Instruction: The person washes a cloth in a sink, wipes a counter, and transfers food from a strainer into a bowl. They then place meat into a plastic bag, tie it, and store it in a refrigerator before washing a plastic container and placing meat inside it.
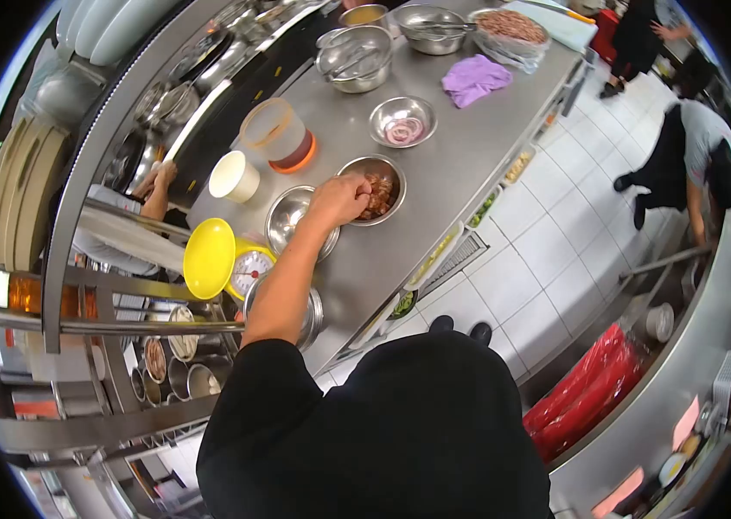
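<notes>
My left hand (341,201) reaches over the rim of a small steel bowl (401,191) holding brown-red meat pieces (380,196). Its fingers are drawn together at the meat; what lies between them is hidden. Under my wrist stands an empty-looking steel bowl (283,221). Another steel bowl (378,123) farther up the counter holds sliced onion (403,131). My right hand does not show.
On the steel counter (460,186) stand a white tub (234,177), an orange-bottomed container (274,130), a yellow dish (209,258), a dial scale (250,269), larger bowls (355,59) and a purple cloth (475,80). A person (685,156) bends at the right.
</notes>
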`<state>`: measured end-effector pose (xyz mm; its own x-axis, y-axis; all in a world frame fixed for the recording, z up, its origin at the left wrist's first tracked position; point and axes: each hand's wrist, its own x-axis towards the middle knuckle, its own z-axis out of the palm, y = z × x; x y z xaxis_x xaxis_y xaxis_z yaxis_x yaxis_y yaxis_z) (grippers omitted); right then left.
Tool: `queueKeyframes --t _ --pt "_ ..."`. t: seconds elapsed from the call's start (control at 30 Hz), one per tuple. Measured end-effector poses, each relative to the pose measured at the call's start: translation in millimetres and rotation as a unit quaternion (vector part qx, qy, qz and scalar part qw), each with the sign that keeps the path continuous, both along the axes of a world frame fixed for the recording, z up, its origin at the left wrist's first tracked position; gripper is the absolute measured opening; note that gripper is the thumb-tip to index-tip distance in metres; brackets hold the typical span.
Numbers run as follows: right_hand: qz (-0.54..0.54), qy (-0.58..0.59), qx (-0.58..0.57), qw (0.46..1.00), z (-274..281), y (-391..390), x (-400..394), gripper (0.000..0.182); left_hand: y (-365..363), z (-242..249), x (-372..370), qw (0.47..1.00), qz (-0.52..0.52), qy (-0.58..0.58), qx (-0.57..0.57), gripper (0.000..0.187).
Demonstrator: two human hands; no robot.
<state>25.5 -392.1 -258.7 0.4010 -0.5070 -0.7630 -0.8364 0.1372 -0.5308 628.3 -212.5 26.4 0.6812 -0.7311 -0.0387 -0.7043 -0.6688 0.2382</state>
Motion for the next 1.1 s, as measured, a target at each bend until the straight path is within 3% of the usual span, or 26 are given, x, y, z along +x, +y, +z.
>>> queueKeyframes --t 0.03,0.13,0.27,0.37,0.4,0.47,0.5,0.57,0.63,0.7,0.77,0.9,0.97,1.03,1.1 --pt "0.014 -0.01 0.003 1.0 1 -14 11 0.037 4 0 -2 0.999 0.018 0.025 -0.038 0.029" --pt "0.067 -0.043 0.008 0.997 6 -69 46 0.036 3 -25 -11 0.997 -0.028 -0.076 -0.003 0.031" --pt "0.155 -0.091 0.011 0.984 23 -158 103 0.035 -10 -25 -15 0.994 0.037 -0.082 0.055 0.03" --pt "0.202 -0.035 0.003 0.979 22 -233 157 0.035 -15 -18 -25 0.986 0.128 -0.084 -0.07 0.024" --pt "0.195 -0.017 0.008 0.981 11 -257 172 0.035 -18 -15 -24 0.967 0.197 -0.017 -0.162 0.022" --pt "0.164 0.004 0.002 0.986 2 -300 198 0.037 -22 -12 -34 0.876 0.319 0.118 -0.343 0.019" --pt "0.173 0.0 -0.022 0.985 9 -317 212 0.037 -26 -6 -44 0.775 0.332 0.206 -0.496 0.018" --pt "0.212 -0.022 -0.048 0.976 8 -341 233 0.036 -38 12 -76 0.488 0.301 0.344 -0.744 0.016" --pt "0.267 -0.082 -0.089 0.956 -12 -369 258 0.03 -55 9 -111 0.394 0.256 0.354 -0.809 0.022" --pt "0.248 -0.205 -0.127 0.938 16 -360 300 0.03 -75 23 -149 0.353 0.247 0.38 -0.818 0.026" --pt "0.257 -0.321 -0.101 0.906 73 -326 355 0.029 -84 64 -183 0.454 0.182 0.371 -0.789 0.029" --pt "0.343 -0.516 -0.05 0.784 151 -239 444 0.031 -106 161 -233 0.533 -0.024 0.297 -0.792 0.033" --pt "0.429 -0.513 -0.041 0.742 192 -189 476 0.042 -115 195 -258 0.575 -0.129 0.26 -0.765 0.032" --pt "0.467 -0.509 -0.034 0.723 198 -144 498 0.058 -117 216 -272 0.594 -0.249 0.245 -0.724 0.034" --pt "0.486 -0.495 -0.054 0.718 219 -104 504 0.069 -113 218 -286 0.596 -0.273 0.262 -0.708 0.034"
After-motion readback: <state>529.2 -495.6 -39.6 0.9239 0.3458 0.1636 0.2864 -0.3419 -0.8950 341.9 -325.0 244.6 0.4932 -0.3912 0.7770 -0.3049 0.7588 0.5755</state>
